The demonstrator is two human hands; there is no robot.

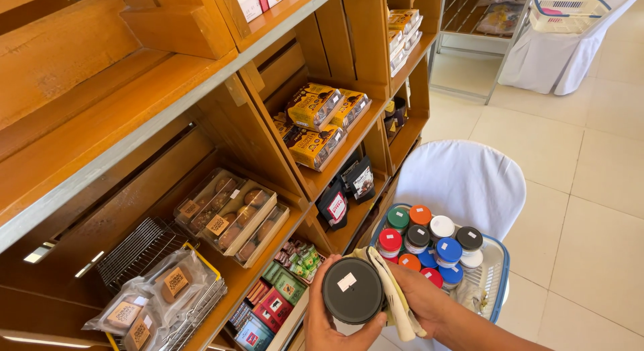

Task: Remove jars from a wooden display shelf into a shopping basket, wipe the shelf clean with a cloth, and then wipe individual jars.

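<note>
My left hand [327, 324] grips a jar with a black lid [352, 290] from below and the left, near the bottom middle of the view. My right hand [426, 298] presses a pale yellow cloth [394, 294] against the jar's right side. Just behind the hands stands a blue basket [498, 270] filled with several small jars with red, orange, blue, green, white and black lids [429, 240]. The basket rests on a stool under a white cover [469, 180].
Wooden shelves [168, 89] fill the left: clear trays of cookies [231, 213], yellow snack boxes [315, 123], dark pouches [345, 190], bagged cookies in a wire basket [151, 297], small boxes low down [278, 301]. A white-draped table with a basket [567, 29] stands far right on the tiled floor.
</note>
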